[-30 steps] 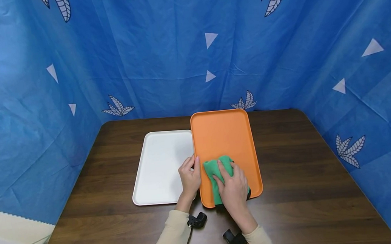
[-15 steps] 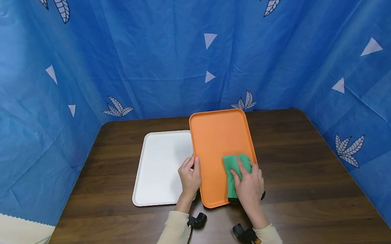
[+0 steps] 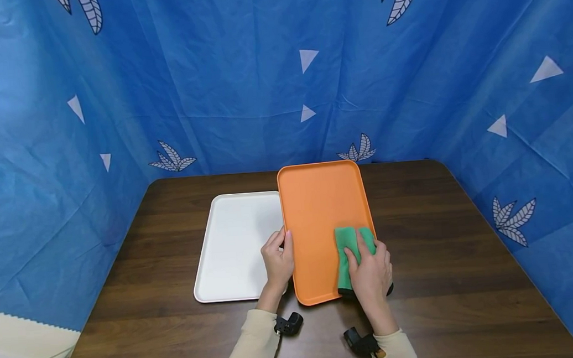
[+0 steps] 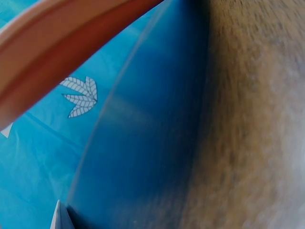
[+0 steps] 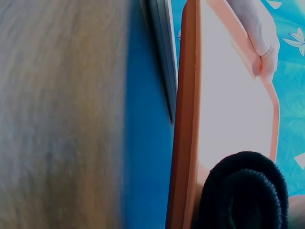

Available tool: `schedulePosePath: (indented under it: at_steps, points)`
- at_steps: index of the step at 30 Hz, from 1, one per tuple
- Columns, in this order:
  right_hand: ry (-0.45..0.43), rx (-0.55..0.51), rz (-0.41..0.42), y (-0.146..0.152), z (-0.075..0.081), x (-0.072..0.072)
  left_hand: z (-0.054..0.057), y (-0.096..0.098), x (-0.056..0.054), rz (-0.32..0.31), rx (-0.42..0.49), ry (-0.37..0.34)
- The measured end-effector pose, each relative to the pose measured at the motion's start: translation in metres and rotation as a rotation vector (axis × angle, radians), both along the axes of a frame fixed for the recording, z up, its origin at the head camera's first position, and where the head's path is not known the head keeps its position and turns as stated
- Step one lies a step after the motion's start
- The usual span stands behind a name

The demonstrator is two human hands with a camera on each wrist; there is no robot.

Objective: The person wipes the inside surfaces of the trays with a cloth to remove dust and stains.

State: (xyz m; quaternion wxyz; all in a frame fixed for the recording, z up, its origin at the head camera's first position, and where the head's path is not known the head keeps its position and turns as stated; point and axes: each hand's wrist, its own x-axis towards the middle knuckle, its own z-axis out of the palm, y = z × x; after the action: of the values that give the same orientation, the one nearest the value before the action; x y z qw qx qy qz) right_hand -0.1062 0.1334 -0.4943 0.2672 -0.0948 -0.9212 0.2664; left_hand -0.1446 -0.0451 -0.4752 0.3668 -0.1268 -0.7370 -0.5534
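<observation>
An orange tray [image 3: 318,204] is raised off the table at a tilt, its left side gripped by my left hand [image 3: 278,263]. Over the tray's lower right part lies a folded green cloth [image 3: 343,258] with dark edging. My right hand [image 3: 371,275] holds this cloth against the tray near its right edge, thumb and index finger spread on top. In the right wrist view the cloth's rolled dark edge [image 5: 245,164] meets the tray's face. Only the tray's rim [image 4: 62,45] shows in the left wrist view. The fingers under the tray are hidden.
A white tray [image 3: 236,249] lies on the brown wooden table [image 3: 451,245], left of the orange one and partly behind it. Blue patterned curtains [image 3: 240,82] enclose the back and sides. Small black cameras [image 3: 289,324] sit on both wrists.
My right hand has slid the cloth rightward across the tray, from near its lower left to its right edge. The orange tray has shifted slightly left; my left hand keeps its grip.
</observation>
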Motion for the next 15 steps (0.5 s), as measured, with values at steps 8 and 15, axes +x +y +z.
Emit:
schedulePosePath:
  at_steps: [8,15]
  points:
    - [0.004,0.013,-0.002,-0.006,-0.001,0.004,-0.001,0.0,-0.001,0.002,0.007,-0.01]
    - [0.086,0.079,0.05,-0.019,-0.003,0.01,-0.002,0.001,-0.002,0.006,0.006,0.008]
